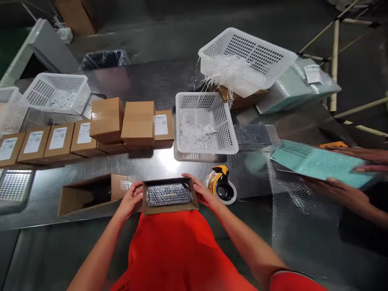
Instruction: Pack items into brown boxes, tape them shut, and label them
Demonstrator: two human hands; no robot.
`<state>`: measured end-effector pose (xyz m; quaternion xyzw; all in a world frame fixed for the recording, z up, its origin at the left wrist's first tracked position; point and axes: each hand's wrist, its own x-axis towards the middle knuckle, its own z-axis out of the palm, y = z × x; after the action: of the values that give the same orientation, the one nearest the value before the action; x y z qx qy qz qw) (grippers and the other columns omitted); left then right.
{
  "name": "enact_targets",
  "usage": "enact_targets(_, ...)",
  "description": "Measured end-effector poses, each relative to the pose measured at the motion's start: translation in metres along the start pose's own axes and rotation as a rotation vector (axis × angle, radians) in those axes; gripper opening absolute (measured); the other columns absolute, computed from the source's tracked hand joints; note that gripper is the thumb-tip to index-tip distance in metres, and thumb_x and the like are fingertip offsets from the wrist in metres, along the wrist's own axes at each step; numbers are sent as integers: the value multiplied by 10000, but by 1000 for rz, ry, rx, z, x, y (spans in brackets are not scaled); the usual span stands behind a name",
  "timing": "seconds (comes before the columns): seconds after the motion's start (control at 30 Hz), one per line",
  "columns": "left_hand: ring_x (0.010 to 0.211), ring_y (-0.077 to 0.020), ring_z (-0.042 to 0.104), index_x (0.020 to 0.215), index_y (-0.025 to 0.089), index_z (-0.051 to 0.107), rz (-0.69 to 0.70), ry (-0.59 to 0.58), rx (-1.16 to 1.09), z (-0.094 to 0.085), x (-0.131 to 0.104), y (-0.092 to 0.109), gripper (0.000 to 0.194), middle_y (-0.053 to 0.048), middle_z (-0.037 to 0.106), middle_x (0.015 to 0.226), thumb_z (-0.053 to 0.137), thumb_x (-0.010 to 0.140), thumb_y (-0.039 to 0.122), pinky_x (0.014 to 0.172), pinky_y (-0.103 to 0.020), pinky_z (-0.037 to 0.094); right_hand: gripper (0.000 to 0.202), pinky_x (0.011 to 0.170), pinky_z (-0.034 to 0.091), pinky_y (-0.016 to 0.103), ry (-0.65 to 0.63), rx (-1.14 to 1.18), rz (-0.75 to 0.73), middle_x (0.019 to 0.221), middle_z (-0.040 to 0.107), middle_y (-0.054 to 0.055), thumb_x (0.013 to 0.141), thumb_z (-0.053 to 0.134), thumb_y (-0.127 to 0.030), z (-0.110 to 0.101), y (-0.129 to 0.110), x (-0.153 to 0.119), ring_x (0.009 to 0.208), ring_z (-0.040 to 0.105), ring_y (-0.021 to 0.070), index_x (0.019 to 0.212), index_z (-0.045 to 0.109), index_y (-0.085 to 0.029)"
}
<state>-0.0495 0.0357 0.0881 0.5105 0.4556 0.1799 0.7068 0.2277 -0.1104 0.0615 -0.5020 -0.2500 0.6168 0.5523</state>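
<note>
Between my two hands is a small open cardboard box (170, 209), held at the table's front edge close to my body. Inside it lies a dark item in bubble wrap (169, 195). My left hand (132, 197) grips the box's left end, and my right hand (202, 191) is closed on its right end and far corner. Just left of my left hand stands another open cardboard box (85, 197), dark inside. To the right of my right hand sits a yellow and black tape dispenser (222, 184) with a roll of tape.
Closed cardboard boxes (138, 121), several with labels, line the table at left. White baskets (207, 123) stand at the back, one with shredded filler. At right, a co-worker's hands (342, 190) hold a teal bubble-wrapped stack (324, 161) over a bubble wrap sheet (300, 226).
</note>
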Motion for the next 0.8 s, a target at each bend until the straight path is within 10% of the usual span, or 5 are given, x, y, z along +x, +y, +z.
enact_targets(0.17, 1343, -303, 417, 1496, 296, 167, -14, -34, 63, 14, 24, -6, 1137, -145, 336, 1512, 809, 584, 522, 1111, -426, 344, 700, 998, 406, 439, 278, -339, -121, 1146, 546, 60, 586, 791, -464, 26, 10, 25, 1094, 525, 258, 1172, 479, -242)
enact_targets(0.37, 1277, -277, 479, 1431, 254, 237, 41, 52, 134, 29, 37, -21, 958, -163, 379, 1447, 761, 646, 418, 1056, -461, 406, 566, 1055, 347, 466, 323, -428, -179, 1142, 542, 73, 655, 722, -415, 33, 10, 30, 1130, 498, 259, 1118, 450, -236)
enact_targets(0.57, 1134, -293, 540, 1334, 130, 378, 463, 558, 717, 32, 7, 6, 690, -184, 510, 1212, 672, 754, 359, 955, -487, 473, 587, 1063, 341, 454, 336, -313, -64, 1315, 531, 108, 617, 645, -242, 16, -1, 22, 1213, 496, 262, 1164, 432, -250)
enact_targets(0.67, 1047, -235, 589, 1151, 182, 576, 834, 100, 1103, 51, 0, 35, 289, -119, 629, 1086, 514, 872, 231, 921, -395, 497, 555, 1050, 355, 446, 223, -134, -36, 1361, 534, 107, 635, 592, -249, 3, -5, 16, 1244, 490, 260, 1167, 437, -261)
enact_targets(0.8, 1113, -209, 608, 1171, 184, 623, 798, -685, 1356, 93, 16, 51, 337, -99, 679, 1172, 412, 910, 147, 980, -353, 479, 544, 1024, 366, 465, 152, -90, -37, 1330, 568, 103, 645, 608, -279, -6, -5, 9, 1203, 517, 270, 1167, 457, -264)
